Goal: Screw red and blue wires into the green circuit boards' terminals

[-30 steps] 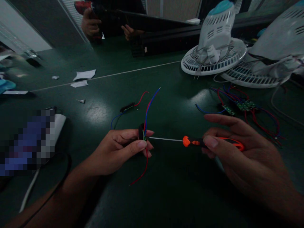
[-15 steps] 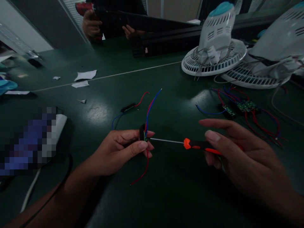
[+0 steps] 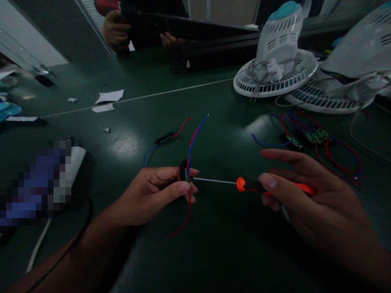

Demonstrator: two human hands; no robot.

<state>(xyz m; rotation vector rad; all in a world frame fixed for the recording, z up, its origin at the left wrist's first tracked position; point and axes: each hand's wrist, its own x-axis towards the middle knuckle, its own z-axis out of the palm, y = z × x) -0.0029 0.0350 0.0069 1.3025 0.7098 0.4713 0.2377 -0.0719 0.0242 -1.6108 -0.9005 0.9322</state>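
Note:
My left hand [image 3: 159, 195] pinches a small circuit board [image 3: 187, 175] with a black part on its left side. Red and blue wires [image 3: 192, 142] rise from the board, and a red wire [image 3: 188, 211] hangs below it. My right hand [image 3: 308, 203] holds an orange and black screwdriver [image 3: 253, 185] by its handle, thumb and fingers around it, index finger lifted off. The screwdriver's thin shaft points left, and its tip meets the board's right side; the exact contact is too small to make out. Behind my left hand lies another wired board [image 3: 165, 138].
Several wired circuit boards [image 3: 316, 136] lie in a bunch at right. Behind them stand white fans [image 3: 276, 79]. Paper scraps [image 3: 110, 96] lie at back left. A pixelated object [image 3: 36, 183] is at left. Across the table, a person's hands [image 3: 117, 32] hold a red power tool [image 3: 105, 7] and a black panel.
My right thumb has shifted slightly left along the screwdriver handle and the index finger has moved a little. My left hand and the board stay put.

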